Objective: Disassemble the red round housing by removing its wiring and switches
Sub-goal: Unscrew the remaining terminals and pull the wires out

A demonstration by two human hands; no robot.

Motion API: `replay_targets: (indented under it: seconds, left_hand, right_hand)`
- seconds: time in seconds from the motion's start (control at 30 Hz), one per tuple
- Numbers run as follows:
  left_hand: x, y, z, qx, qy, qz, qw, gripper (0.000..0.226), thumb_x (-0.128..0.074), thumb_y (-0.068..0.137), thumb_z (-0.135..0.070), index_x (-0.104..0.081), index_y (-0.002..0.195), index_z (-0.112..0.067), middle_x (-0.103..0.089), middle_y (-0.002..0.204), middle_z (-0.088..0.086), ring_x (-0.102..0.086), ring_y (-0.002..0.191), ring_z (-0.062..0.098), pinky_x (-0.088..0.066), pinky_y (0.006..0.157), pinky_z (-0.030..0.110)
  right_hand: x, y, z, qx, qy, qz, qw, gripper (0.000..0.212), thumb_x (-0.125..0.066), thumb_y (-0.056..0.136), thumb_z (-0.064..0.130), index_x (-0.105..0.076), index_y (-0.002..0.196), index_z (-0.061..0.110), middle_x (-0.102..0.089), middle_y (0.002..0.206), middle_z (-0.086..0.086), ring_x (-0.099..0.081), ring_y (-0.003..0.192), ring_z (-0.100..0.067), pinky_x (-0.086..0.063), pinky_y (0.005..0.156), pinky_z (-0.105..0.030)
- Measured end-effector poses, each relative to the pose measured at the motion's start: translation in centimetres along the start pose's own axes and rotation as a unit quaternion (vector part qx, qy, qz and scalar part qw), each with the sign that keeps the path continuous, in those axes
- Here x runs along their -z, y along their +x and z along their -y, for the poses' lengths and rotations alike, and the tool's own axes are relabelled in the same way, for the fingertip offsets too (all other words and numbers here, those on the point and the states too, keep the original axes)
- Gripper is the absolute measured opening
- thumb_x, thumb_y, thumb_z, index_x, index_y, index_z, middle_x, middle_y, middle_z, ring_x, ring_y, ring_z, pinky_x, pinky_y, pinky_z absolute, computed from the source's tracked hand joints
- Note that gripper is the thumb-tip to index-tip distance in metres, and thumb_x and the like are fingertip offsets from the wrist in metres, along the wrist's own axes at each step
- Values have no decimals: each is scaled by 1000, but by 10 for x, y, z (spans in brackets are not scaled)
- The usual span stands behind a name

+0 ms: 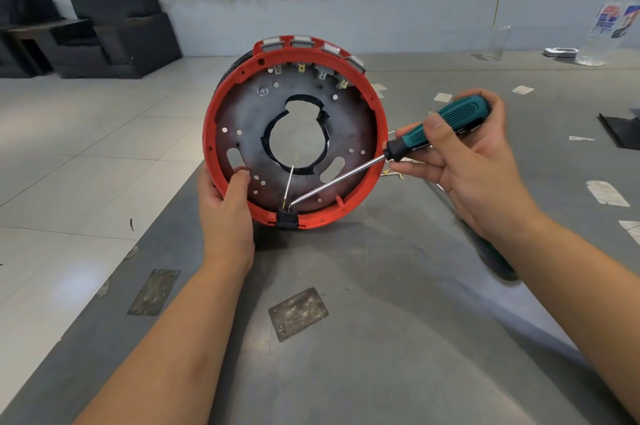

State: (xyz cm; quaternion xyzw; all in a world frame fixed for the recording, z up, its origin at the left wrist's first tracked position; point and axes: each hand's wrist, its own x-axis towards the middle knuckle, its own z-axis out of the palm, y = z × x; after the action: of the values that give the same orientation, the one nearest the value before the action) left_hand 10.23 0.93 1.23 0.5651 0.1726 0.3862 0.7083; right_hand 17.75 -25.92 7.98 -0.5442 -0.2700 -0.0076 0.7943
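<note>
The red round housing (375,133) stands on its edge on the grey table (381,303), its open inside facing me. My left hand (227,208) grips its lower left rim, thumb inside. My right hand (464,151) holds a green-handled screwdriver (446,125); its shaft slants down left, the tip at a black switch (286,218) set in the bottom rim. A thin white wire (289,180) rises from that switch. Several grey switches (301,42) sit along the top rim, with brass terminals showing inside.
Loose wires with brass terminals (393,175) lie behind the housing on the right. A clear bottle (613,26) and a glass (497,43) stand at the table's far right. Paper scraps dot the table. Black armchairs (117,26) stand on the tiled floor to the left.
</note>
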Motion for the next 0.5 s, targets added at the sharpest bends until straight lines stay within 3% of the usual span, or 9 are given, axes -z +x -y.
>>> replay_targets:
  seconds: [0.1, 0.17, 0.33, 0.43, 0.5]
  left_hand:
    - [-3, -1, 0, -3, -18, -6, 1000, 25, -66, 86, -31, -72, 110, -31, -72, 110, 5, -67, 111, 34, -52, 105, 59]
    - [-5, -1, 0, 0, -24, -16, 1000, 21, -66, 90, -30, -73, 110, -28, -73, 106, 1, -69, 104, 26, -52, 105, 54]
    - [-10, -2, -2, -5, -28, -10, 1000, 11, -69, 97, -40, -76, 101, -32, -74, 89, -7, -69, 86, 14, -57, 86, 44]
    - [-13, -3, -8, -16, -32, 1, 999, 45, -73, 93, -49, -67, 125, -18, -71, 93, -10, -69, 84, 12, -56, 82, 41]
    - [-15, -3, -10, -6, -43, 7, 999, 60, -79, 86, -53, -57, 134, -25, -74, 102, -11, -70, 89, 12, -59, 91, 45]
  right_hand:
    - [-3, 4, 3, 6, -12, -6, 1000, 34, -63, 100, 20, -33, 116, 23, -59, 118, -40, -72, 97, -46, -62, 75, -42]
    - [-4, 6, 5, 8, -25, -10, 1000, 33, -61, 100, 20, -33, 115, 23, -66, 111, -33, -73, 94, -44, -61, 75, -41]
    - [-4, 10, 8, -10, -61, -25, 998, 28, -58, 104, 19, -32, 114, 24, -54, 126, -41, -72, 96, -46, -61, 81, -42]
    - [-2, 12, 9, -22, -60, -27, 998, 27, -56, 105, 17, -31, 115, 23, -56, 125, -41, -73, 95, -45, -61, 82, -41]
    - [-1, 12, 9, -27, -41, -28, 998, 27, -56, 104, 16, -32, 114, 23, -58, 122, -40, -73, 93, -44, -61, 82, -42]
